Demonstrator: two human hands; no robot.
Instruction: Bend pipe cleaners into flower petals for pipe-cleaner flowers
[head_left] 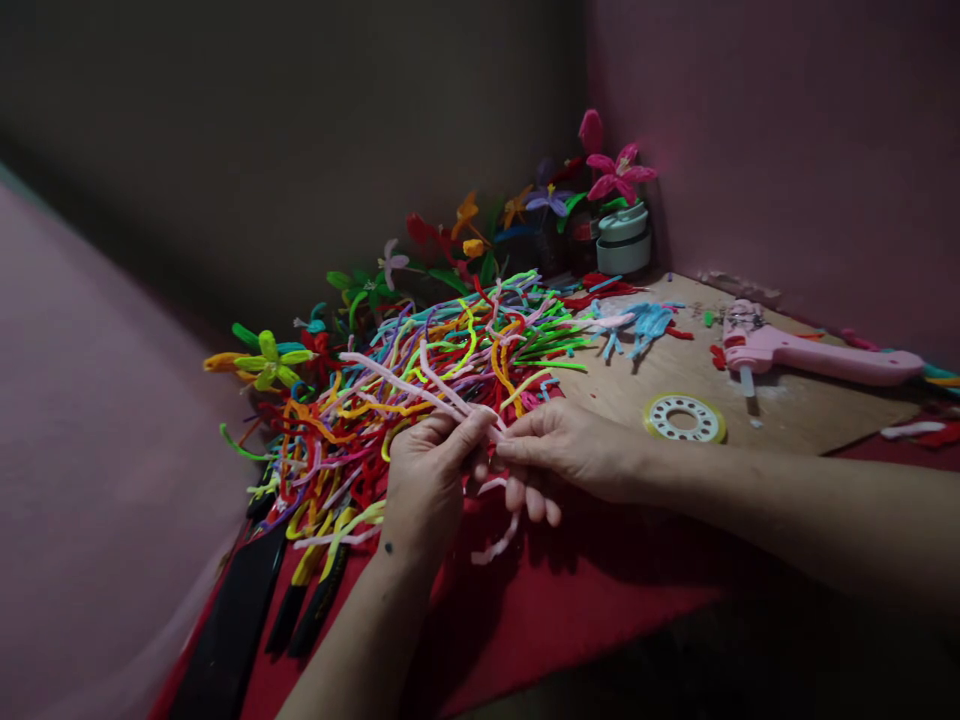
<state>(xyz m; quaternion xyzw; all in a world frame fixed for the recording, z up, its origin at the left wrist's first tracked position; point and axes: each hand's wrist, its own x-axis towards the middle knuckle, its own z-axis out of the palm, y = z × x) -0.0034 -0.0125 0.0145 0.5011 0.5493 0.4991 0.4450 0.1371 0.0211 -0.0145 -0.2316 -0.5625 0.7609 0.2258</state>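
My left hand (427, 470) and my right hand (559, 450) meet over the red cloth (570, 600), both pinched on pale pink pipe cleaners (420, 385). Their long ends stick up and to the left, while shorter ends curl down below my fingers. Just behind my hands lies a big tangled heap of coloured pipe cleaners (420, 350).
A wooden board (750, 400) at the right carries a pink glue gun (810, 352), a round tape roll (684, 417) and some light blue pipe cleaners (637, 325). Finished pipe-cleaner flowers (615, 175) and stacked tape rolls (622, 240) fill the corner. Dark strips (240, 610) lie at the lower left.
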